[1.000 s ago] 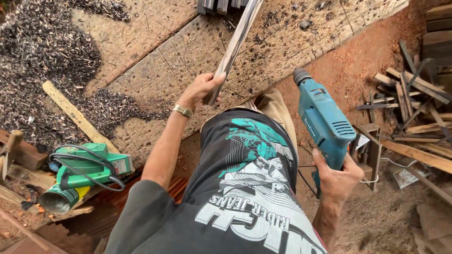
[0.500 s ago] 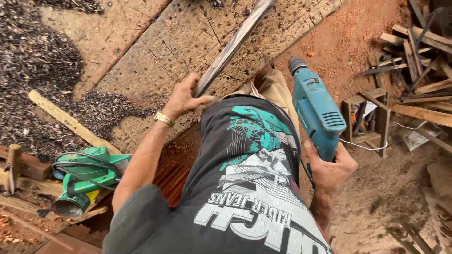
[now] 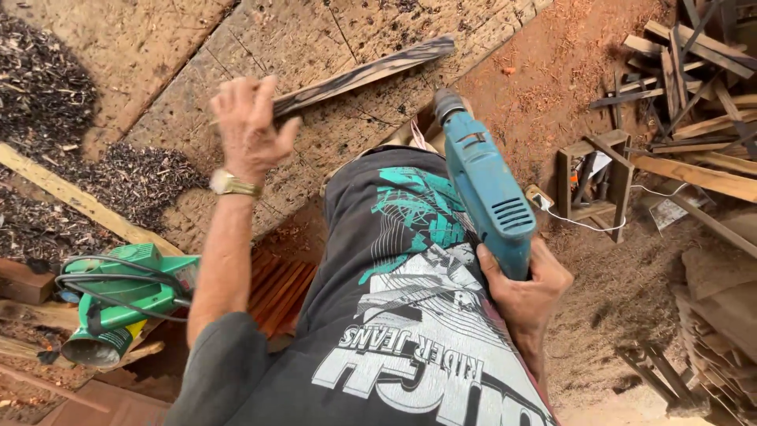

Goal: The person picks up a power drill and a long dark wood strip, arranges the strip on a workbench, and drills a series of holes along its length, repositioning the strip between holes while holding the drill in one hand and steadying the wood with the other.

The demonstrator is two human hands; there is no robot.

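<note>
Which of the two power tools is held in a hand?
The blue drill, gripped by the right hand beside the shirt. The green power tool lies unheld at lower left, its cord wrapped around it.

Two hands show: the left hand (image 3: 248,126) and the right hand (image 3: 524,288). One blue drill (image 3: 482,189) is in the right hand. One dark wood strip (image 3: 371,72) lies by the left hand. One green power tool (image 3: 126,296) sits below the left arm. One wristwatch (image 3: 233,184) is on the left wrist.

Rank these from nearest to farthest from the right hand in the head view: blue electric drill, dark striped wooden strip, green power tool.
1. blue electric drill: gripped by the right hand.
2. dark striped wooden strip: upper centre, on the board.
3. green power tool: far left.
</note>
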